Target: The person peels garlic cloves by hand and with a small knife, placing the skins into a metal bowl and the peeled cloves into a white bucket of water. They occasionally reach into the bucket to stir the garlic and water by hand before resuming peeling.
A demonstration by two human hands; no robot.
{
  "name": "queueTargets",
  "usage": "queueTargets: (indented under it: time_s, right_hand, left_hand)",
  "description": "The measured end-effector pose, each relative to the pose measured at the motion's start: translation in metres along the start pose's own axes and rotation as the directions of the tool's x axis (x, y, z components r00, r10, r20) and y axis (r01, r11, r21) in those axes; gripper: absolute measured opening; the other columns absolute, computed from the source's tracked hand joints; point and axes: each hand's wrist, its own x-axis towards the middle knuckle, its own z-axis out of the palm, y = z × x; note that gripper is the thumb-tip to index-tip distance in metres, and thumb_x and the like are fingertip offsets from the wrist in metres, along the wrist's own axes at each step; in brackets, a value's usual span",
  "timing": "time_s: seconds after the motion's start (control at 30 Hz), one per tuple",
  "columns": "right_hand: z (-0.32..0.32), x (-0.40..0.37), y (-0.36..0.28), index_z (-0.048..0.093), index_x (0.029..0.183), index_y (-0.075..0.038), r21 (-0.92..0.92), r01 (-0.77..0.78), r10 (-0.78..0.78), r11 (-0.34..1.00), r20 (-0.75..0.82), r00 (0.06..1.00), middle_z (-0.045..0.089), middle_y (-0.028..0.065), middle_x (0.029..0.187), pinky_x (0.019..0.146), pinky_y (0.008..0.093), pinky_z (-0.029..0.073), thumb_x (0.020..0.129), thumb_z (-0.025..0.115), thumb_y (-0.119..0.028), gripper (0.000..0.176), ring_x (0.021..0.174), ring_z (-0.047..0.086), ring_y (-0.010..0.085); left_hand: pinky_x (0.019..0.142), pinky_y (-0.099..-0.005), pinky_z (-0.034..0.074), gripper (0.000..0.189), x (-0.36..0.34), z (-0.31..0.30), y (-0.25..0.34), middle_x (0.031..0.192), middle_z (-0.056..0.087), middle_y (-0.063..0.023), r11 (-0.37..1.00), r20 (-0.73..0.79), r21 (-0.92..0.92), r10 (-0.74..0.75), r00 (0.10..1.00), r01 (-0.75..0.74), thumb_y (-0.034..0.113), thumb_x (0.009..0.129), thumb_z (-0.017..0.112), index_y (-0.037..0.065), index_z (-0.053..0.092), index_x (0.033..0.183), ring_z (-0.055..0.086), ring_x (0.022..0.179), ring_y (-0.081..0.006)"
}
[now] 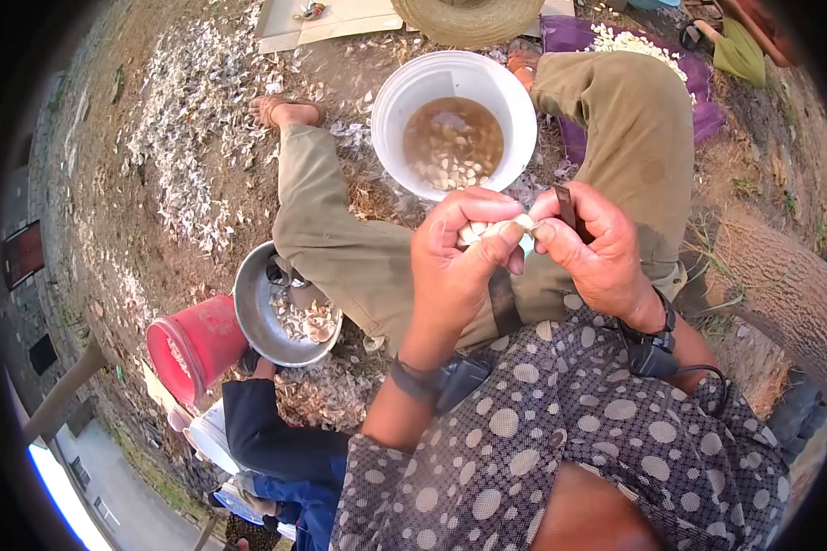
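Note:
In front of my lap, my left hand (459, 262) is closed around several pale garlic cloves (473, 232). One clove (524, 222) is pinched at its fingertips. My right hand (597, 253) meets it there, thumb and finger pressed against the clove. A small knife (564, 206) with a flat dark brown end sticks up from the right hand's grip; its edge is hidden by the fingers. Just beyond both hands stands a white bucket (388, 119) holding brownish water with peeled cloves (455, 170) in it.
Left of my bent leg are a metal basin (248, 308) with cloves and skins and a tipped red bucket (207, 340). Garlic skins (188, 138) litter the ground. A purple sheet (708, 115) bears white cloves (639, 44). A straw hat (469, 20) is ahead. Other people sit nearby.

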Motion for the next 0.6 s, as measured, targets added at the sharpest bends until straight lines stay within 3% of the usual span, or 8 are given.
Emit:
queueTargets:
  time_s: [0.1,0.17,0.23,0.3,0.37,0.43,0.5,0.6]
  right_hand:
    - [0.004,-0.001,-0.003,0.06,0.103,-0.002,-0.066,0.014,-0.016,0.998,-0.039,0.999,0.056,-0.0054,0.082,0.06,0.0216,0.042,0.099,0.061,-0.006,0.006,0.07,0.047,0.0013]
    - [0.009,-0.001,-0.005,0.059,0.102,-0.002,-0.015,-0.017,0.015,1.0,-0.087,0.996,0.055,-0.0056,0.082,0.06,0.0217,0.042,0.099,0.06,-0.005,0.005,0.069,0.046,0.0013]
    - [0.015,0.0,-0.008,0.058,0.101,-0.002,0.084,-0.06,0.071,0.995,-0.131,0.989,0.054,-0.0054,0.082,0.06,0.0218,0.042,0.098,0.058,-0.004,0.004,0.069,0.046,0.0014]
    - [0.019,0.003,-0.01,0.057,0.1,-0.002,0.152,-0.093,0.114,0.984,-0.139,0.984,0.054,-0.0049,0.082,0.061,0.0221,0.044,0.098,0.057,-0.003,0.002,0.069,0.046,0.0015]
    - [0.021,0.004,-0.01,0.055,0.099,-0.002,0.216,-0.109,0.14,0.97,-0.133,0.981,0.055,-0.004,0.083,0.061,0.0226,0.046,0.098,0.056,-0.002,0.001,0.069,0.047,0.0019]
    - [0.023,0.005,-0.006,0.054,0.098,-0.002,0.276,-0.108,0.144,0.955,-0.112,0.983,0.056,-0.0027,0.085,0.062,0.0233,0.048,0.098,0.054,-0.001,0.001,0.07,0.049,0.0025]
    - [0.026,0.005,-0.004,0.053,0.098,-0.002,0.209,-0.104,0.13,0.972,-0.117,0.985,0.056,-0.0011,0.084,0.062,0.0244,0.049,0.098,0.053,-0.001,0.001,0.07,0.051,0.0031]
    - [0.029,0.005,0.005,0.053,0.098,-0.002,0.083,-0.071,0.08,0.994,-0.115,0.99,0.057,0.001,0.084,0.061,0.0261,0.05,0.098,0.052,0.0,0.002,0.07,0.054,0.0047]
  left_hand:
    - [0.065,-0.0276,0.055,0.016,-0.002,0.006,0.001,0.106,0.064,-0.0125,0.969,-0.029,0.214,0.129,0.991,-0.12,-0.001,0.092,0.071,-0.001,0.065,0.106,0.065,0.076,-0.0146]
    - [0.068,-0.0276,0.056,0.015,-0.001,0.009,-0.007,0.107,0.064,-0.0125,0.792,0.039,0.5,0.384,0.923,-0.35,-0.002,0.092,0.07,-0.001,0.065,0.106,0.065,0.08,-0.0142]
    - [0.07,-0.0279,0.056,0.015,-0.001,0.012,-0.012,0.109,0.064,-0.0126,0.632,0.097,0.623,0.522,0.847,-0.461,-0.003,0.092,0.07,-0.001,0.064,0.106,0.064,0.084,-0.0138]
    - [0.073,-0.0285,0.057,0.016,0.0,0.015,-0.015,0.11,0.064,-0.0127,0.591,0.091,0.637,0.579,0.81,-0.494,-0.003,0.092,0.07,-0.001,0.063,0.106,0.063,0.088,-0.0136]
    - [0.07,-0.0306,0.055,0.017,-0.002,0.024,-0.012,0.106,0.064,-0.0118,0.848,-0.077,0.376,0.43,0.9,-0.373,-0.005,0.092,0.069,0.001,0.062,0.107,0.063,0.082,-0.0151]
    - [0.068,-0.0313,0.053,0.017,-0.003,0.025,-0.01,0.103,0.065,-0.0108,0.974,-0.151,0.042,0.225,0.963,-0.221,-0.004,0.093,0.068,0.002,0.061,0.107,0.062,0.077,-0.0148]
    - [0.066,-0.0306,0.051,0.014,-0.004,0.019,-0.011,0.1,0.065,-0.0098,0.951,-0.12,-0.307,0.011,0.993,-0.048,0.0,0.095,0.067,0.002,0.06,0.107,0.059,0.074,-0.0126]
    - [0.063,-0.0251,0.044,0.018,-0.006,0.007,-0.019,0.106,0.066,-0.0089,0.866,-0.054,-0.491,-0.142,0.988,0.098,0.012,0.097,0.067,0.003,0.061,0.112,0.052,0.072,-0.0093]
